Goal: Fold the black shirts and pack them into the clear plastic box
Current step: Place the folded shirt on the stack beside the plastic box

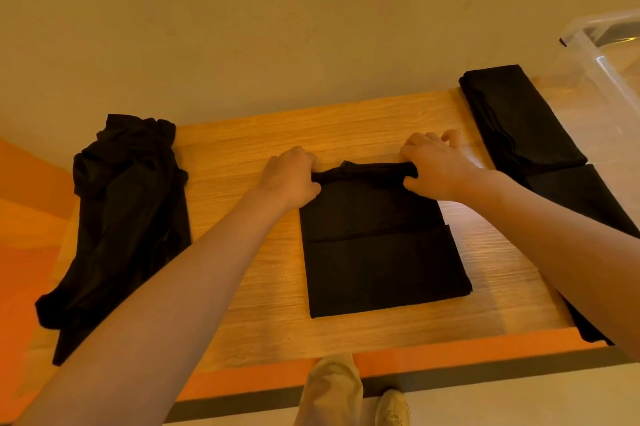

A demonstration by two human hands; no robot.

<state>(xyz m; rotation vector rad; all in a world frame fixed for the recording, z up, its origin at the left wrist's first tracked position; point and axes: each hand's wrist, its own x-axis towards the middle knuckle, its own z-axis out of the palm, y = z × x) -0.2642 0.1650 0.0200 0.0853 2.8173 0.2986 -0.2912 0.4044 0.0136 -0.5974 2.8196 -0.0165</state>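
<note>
Fingers [313,166] on the left hand [291,178] are curled round the far edge of the shirt [377,245], thumb underneath, pinching a rolled-up bit of fabric. Same deal on the right hand [438,166]: fingers wrapped over the other end of that roll, thumb tucked below it, so both hands grip the same edge with the bunched strip stretched between them. That far edge is lifted slightly off the counter [242,155], while the rest of the shirt lies flat in a neat rectangle in the middle of it, already folded narrow, with a crease line across the lower half.

Off to the left there's a crumpled pile [121,218] of black shirts hanging partly over the counter's edge. On the right, a folded stack [516,114] sits at the far corner, with another folded black piece [585,197] just below it, half hidden by the right forearm. Behind that stack, the clear box [609,55] pokes in at the frame's edge. Can't tell what's inside it.
</note>
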